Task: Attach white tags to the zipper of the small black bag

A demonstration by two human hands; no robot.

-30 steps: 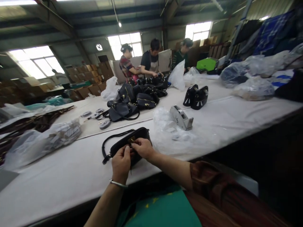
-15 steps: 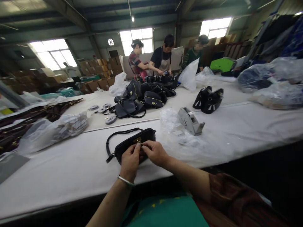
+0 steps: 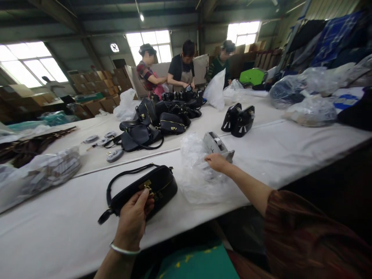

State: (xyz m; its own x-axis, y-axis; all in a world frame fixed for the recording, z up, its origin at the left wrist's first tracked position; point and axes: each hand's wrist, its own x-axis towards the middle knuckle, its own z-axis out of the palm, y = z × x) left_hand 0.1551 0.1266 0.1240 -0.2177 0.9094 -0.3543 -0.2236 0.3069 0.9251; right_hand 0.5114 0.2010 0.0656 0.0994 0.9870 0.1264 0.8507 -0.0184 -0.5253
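A black handbag (image 3: 162, 188) with gold fittings lies tilted on the white-covered table, its strap (image 3: 116, 176) looping out to the left. My left hand (image 3: 133, 217) is closed at the bag's front, thumb and finger pinching its gold clasp (image 3: 147, 187). Farther right, my right hand (image 3: 216, 162) reaches over crumpled clear plastic bags (image 3: 193, 170), in front of a grey tape dispenser (image 3: 214, 143). Its fingers are drawn together at the plastic; whether they grip a piece of it is too small to tell.
A heap of black handbags (image 3: 142, 137) covers the table's middle, with grey coiled straps (image 3: 115, 155) beside it. Two black bags (image 3: 242, 122) stand at right. Filled plastic bags (image 3: 310, 110) lie farther right, another (image 3: 58, 166) at left. Co-workers (image 3: 181, 69) stand across the table.
My right hand has left the handbag's clasp and moved right to the plastic by the tape dispenser. My left hand stays on the clasp. The whole view has shifted to the right.
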